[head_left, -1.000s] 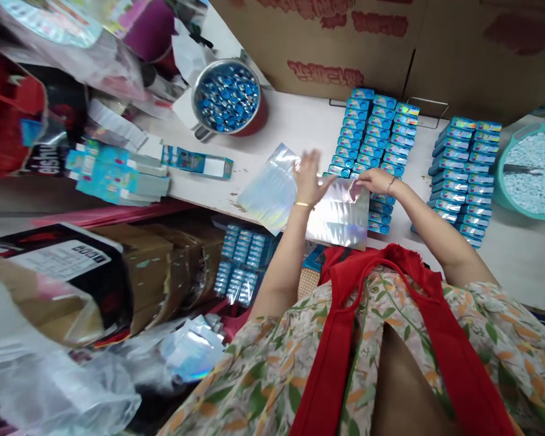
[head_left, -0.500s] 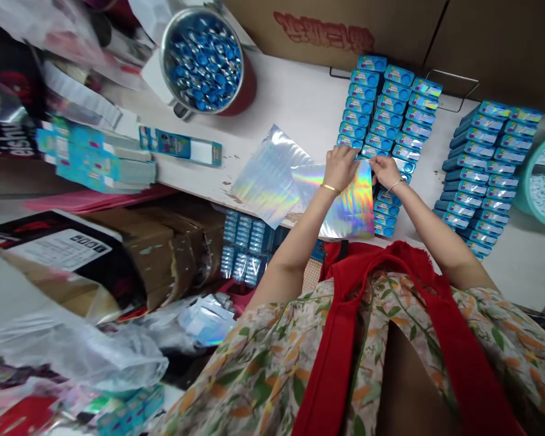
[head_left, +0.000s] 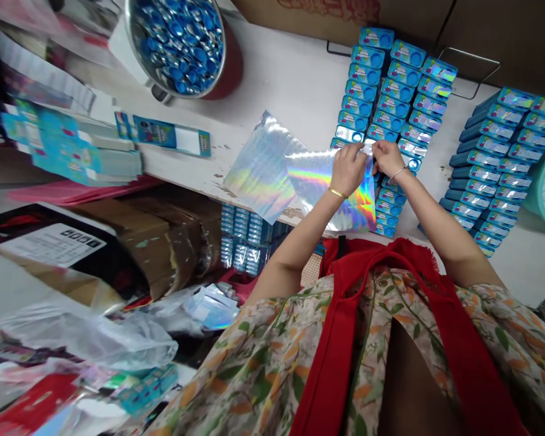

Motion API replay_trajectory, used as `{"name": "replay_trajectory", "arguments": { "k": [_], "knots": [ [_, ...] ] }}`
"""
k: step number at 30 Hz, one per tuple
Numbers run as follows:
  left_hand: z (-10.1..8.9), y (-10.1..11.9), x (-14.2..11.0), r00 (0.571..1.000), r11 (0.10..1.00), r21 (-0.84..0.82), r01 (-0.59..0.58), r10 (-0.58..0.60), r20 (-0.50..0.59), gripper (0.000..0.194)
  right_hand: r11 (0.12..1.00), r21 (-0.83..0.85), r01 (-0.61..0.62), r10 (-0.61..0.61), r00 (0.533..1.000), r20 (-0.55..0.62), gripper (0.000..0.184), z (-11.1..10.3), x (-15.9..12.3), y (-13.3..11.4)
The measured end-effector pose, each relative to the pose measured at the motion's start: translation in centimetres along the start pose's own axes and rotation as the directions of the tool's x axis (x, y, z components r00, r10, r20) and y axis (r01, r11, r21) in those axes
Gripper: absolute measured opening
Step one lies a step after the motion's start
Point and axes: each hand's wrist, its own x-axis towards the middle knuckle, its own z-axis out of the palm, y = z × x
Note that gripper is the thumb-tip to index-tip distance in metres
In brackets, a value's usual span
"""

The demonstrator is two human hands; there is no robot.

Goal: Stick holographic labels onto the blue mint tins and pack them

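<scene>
My left hand (head_left: 349, 168) is closed on the upper right part of a shiny holographic sheet (head_left: 306, 175). Close beside it, my right hand (head_left: 388, 159) pinches at the sheet's right corner; a small pale bit shows between the fingertips, too small to name. A second holographic sheet (head_left: 261, 175) lies to the left, partly under the first and over the table edge. Just beyond my hands, rows of small blue tins (head_left: 384, 106) with printed tops stand packed together, some partly hidden by my hands and the sheet.
More blue tins (head_left: 499, 163) stand in stacked rows at the right, beside a turquoise basin (head_left: 538, 184) of pale pieces. A metal pot (head_left: 224, 66) full of blue-and-silver pieces stands at the back left. Flattened blue cartons (head_left: 68, 145) and cardboard boxes (head_left: 131, 236) lie left.
The view has shifted, so the pot sits further left and the tins look larger. My hands have drawn closer together at the sheet's corner.
</scene>
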Motion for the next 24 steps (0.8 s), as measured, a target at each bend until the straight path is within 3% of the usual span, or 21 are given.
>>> {"name": "replay_trajectory", "arguments": {
  "k": [4,6,8,10,12,14,17,21,24],
  "knots": [
    [-1.6,1.5,-4.0,0.993,0.993,-0.031,-0.116,0.117,0.029,0.023,0.996,-0.085,0.037,-0.037,0.999,-0.002,0.051,-0.1,0.4,-0.2],
    [-2.6,2.4,-5.6,0.992,0.982,-0.15,-0.116,0.107,-0.068,0.022,0.99,-0.118,0.073,-0.076,0.997,-0.019,0.055,-0.2,0.1,-0.6],
    [-3.3,3.0,-6.1,0.974,0.931,-0.36,-0.06,-0.024,-0.224,0.021,0.983,-0.108,0.147,-0.158,0.982,-0.103,0.066,-0.5,-1.0,-1.0],
    [-3.4,3.4,-5.6,0.929,0.8,-0.6,0.005,-0.225,-0.293,0.023,0.984,-0.025,0.179,-0.18,0.961,-0.21,0.082,-0.9,-2.7,-1.1],
    [-2.8,3.7,-4.5,0.898,0.626,-0.778,0.056,-0.371,-0.234,0.029,0.989,0.11,0.102,-0.074,0.968,-0.239,0.097,-1.4,-5.1,-0.9],
    [-1.9,3.9,-3.4,0.892,0.48,-0.87,0.108,-0.434,-0.128,0.032,0.976,0.216,-0.011,0.053,0.981,-0.189,0.102,-1.7,-7.7,-0.4],
    [-0.2,4.5,-2.4,0.888,0.364,-0.908,0.206,-0.46,0.017,0.034,0.959,0.28,-0.049,0.101,0.979,-0.175,0.084,-1.9,-11.1,0.4],
    [2.3,5.2,-1.5,0.889,0.344,-0.89,0.3,-0.438,0.131,0.028,0.961,0.276,0.011,0.081,0.944,-0.32,0.062,-2.7,-12.8,1.6],
    [3.9,5.6,-0.2,0.927,0.528,-0.81,0.255,-0.373,0.048,0.022,0.986,0.164,0.008,0.067,0.893,-0.445,0.055,-4.2,-12.3,2.8]
  ]
}}
